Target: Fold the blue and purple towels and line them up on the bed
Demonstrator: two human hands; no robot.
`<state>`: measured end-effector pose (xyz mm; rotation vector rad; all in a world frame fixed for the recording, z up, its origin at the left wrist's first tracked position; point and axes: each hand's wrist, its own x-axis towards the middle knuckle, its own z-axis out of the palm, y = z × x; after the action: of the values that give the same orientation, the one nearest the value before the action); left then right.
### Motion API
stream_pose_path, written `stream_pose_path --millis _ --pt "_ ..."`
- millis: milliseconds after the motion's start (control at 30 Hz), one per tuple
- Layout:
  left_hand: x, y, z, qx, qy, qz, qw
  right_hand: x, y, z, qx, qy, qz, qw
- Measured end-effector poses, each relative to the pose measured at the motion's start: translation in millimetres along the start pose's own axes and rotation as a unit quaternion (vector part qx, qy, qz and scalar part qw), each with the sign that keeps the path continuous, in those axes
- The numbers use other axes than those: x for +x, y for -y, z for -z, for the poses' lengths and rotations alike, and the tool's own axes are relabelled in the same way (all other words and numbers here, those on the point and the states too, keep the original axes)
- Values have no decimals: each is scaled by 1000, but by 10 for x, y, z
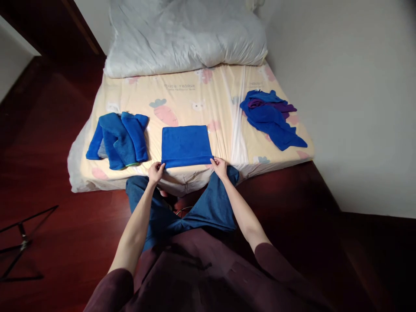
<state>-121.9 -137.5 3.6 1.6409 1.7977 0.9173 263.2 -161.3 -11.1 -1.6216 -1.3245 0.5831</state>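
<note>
A blue cloth [185, 143] lies flat in a rectangle near the front edge of the bed, with a narrow fold along its near side. My left hand [156, 172] pinches its near left corner, and my right hand [219, 166] pinches the near right corner. Left of it is a heap of blue and teal cloths [118, 141], laid over one another. To the right, a crumpled pile of blue and purple cloths [271, 115] rests on the bed sheet.
The bed [201, 97] has a cream sheet printed with carrots and rabbits. A bulky grey-white quilt [185, 37] covers its far end. A wall [344, 95] stands at the right. On the dark red floor at the left are black stand legs [23, 242].
</note>
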Motion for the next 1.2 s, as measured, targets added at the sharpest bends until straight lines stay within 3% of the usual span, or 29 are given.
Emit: stream_pose_path --millis 200,400,467,533,600,667,767,967,1200 --pt "7 -27 61 -9 18 16 1000 -16 -22 -9 -6 2 -4 1000" --pt "8 -181 70 47 -2 29 999 -33 84 -28 -12 -10 -3 1000" --pt "-91 -265 99 76 -52 -12 996 -89 171 15 -39 -40 23 998" --pt "-265 -346 135 131 -82 -92 984 -185 267 80 -88 -65 69 992" --pt "-472 -407 162 191 -35 -182 964 -301 352 143 -143 -36 129 981" --pt "-645 -440 162 232 46 -245 940 -402 415 179 -187 42 188 963" --pt "-732 -442 110 267 99 -278 917 -470 465 159 -225 141 250 931" --pt "-496 -411 -43 295 115 -302 899 -411 441 24 -282 201 267 899" --pt "-379 -288 -89 294 88 -241 921 -394 378 -67 -309 189 232 903"
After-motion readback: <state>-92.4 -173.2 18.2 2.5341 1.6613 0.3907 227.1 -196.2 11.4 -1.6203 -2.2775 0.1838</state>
